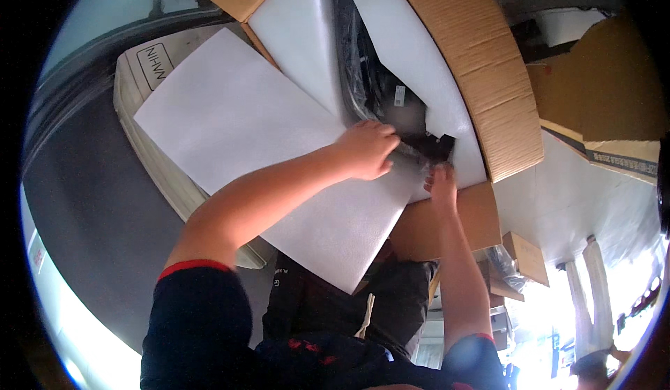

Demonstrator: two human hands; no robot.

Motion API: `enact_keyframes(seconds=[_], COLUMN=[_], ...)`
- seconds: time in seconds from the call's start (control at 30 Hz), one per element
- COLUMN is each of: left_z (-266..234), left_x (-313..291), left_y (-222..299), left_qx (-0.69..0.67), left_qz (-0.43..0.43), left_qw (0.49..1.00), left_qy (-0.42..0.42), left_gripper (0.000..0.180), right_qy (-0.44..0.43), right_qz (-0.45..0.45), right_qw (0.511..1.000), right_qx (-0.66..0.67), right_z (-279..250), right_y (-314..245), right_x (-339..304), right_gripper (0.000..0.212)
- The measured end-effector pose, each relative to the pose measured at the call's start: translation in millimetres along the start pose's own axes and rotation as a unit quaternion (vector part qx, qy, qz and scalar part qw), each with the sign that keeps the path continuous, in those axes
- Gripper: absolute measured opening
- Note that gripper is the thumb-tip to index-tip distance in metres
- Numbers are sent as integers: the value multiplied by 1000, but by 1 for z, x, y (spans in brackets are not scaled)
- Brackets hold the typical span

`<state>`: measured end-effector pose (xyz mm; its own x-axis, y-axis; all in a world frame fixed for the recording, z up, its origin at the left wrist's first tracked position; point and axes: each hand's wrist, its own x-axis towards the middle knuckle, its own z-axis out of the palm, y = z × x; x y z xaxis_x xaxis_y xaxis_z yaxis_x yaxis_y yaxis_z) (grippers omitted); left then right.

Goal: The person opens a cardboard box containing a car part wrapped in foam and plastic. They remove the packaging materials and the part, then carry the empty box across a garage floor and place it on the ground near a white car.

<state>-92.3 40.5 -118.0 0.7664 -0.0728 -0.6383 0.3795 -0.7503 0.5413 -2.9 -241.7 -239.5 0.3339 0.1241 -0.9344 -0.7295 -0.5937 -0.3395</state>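
A long black part (401, 115), bearing a small white label, lies in an open cardboard box (481, 62) between white foam pieces (412, 31). Clear plastic wrap (354, 86) covers some of it. My left hand (368, 150) is closed on the wrap at the part's near end, its fingers curled. Just to its right, my right hand (442, 182) pinches the wrap beside the part's dark corner. What lies under the fingertips is partly hidden. A large white foam sheet (244, 118) lies slanted beneath my left forearm, reaching from the box towards my body.
Under the foam sheet lies a pale, flat package (132, 86) with printing, on a dark grey surface (84, 181). More cardboard boxes (607, 83) stand at the right. A small carton (527, 257) sits lower right, and a person's legs (590, 299) show beyond it.
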Motion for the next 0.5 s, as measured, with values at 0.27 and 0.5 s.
enact_keyframes(seconds=[0.27, 0.5], left_z=[-89, 0], left_x=[-268, -302], left_y=[-37, -75], left_qx=[202, -96], left_qz=[-381, -547], left_qw=[831, 698], left_qy=[352, 452], left_gripper=[74, 88], right_qy=[-256, -233], right_qz=[-342, -394], right_qw=[772, 643], right_qx=[-471, -614], right_z=[43, 64], right_y=[-19, 17], right_x=[-166, -167], right_gripper=[80, 81])
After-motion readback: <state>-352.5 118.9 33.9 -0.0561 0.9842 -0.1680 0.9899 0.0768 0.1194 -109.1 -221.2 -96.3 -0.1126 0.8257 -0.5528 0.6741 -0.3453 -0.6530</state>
